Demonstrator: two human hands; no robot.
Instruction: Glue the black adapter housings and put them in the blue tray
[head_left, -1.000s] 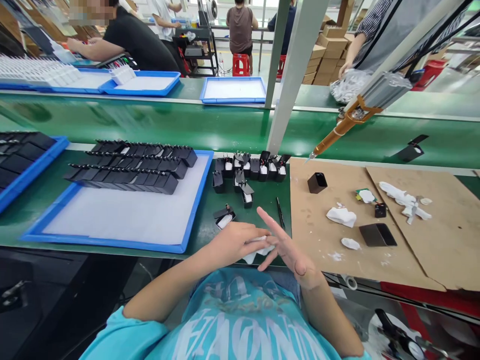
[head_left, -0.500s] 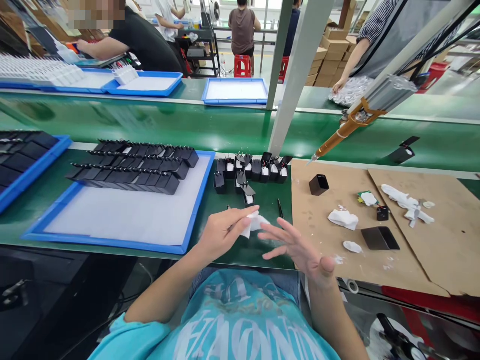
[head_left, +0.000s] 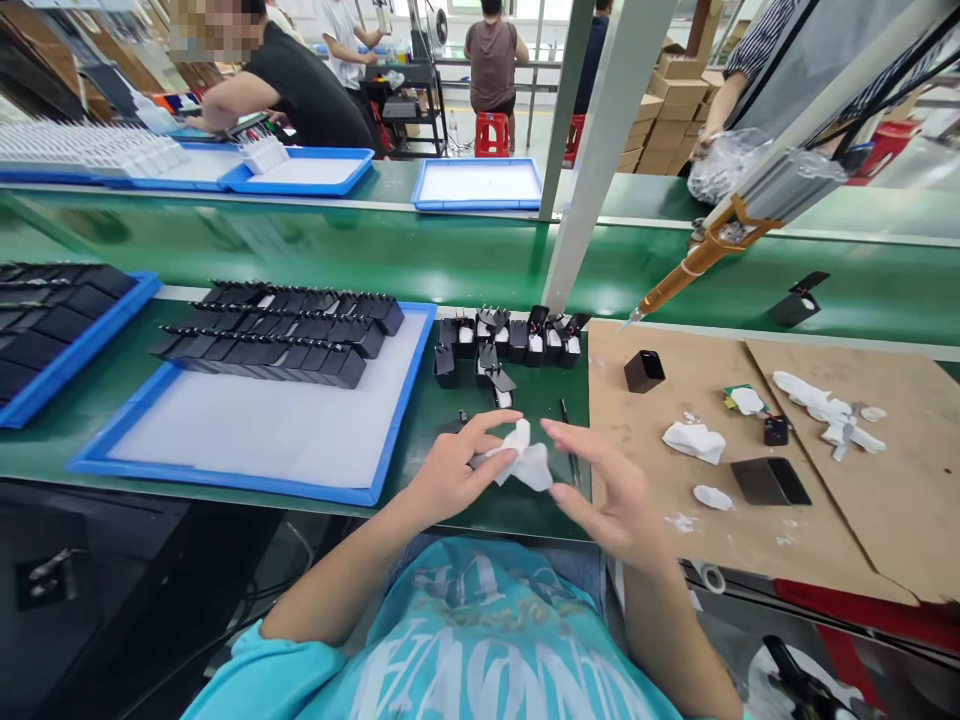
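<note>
A crumpled white tissue (head_left: 531,466) is pinched between the thumb and fingers of my left hand (head_left: 461,462), over the green bench top in front of me. Just right of it, my right hand (head_left: 611,490) has thumb and fingers apart, the fingertips close to the tissue's edge. Whether they touch it I cannot tell. Behind my hands stands a group of small black plastic housings (head_left: 517,340), several with lids up and white parts inside. A thin black pen-like tool (head_left: 565,412) lies beside my right fingers.
A blue-rimmed tray (head_left: 247,483) at left holds rows of black adapter-like units (head_left: 277,335). On brown cardboard (head_left: 645,420) at right lie a black case (head_left: 771,481), white tissue pieces (head_left: 694,441) and a circuit board (head_left: 744,400). An orange-tipped dispenser (head_left: 682,280) hangs above. Other people work beyond the conveyor.
My right hand has turned inward, its fingers now close to the tissue. The tissue is fanned out more from my left fingers. The view has shifted slightly.
</note>
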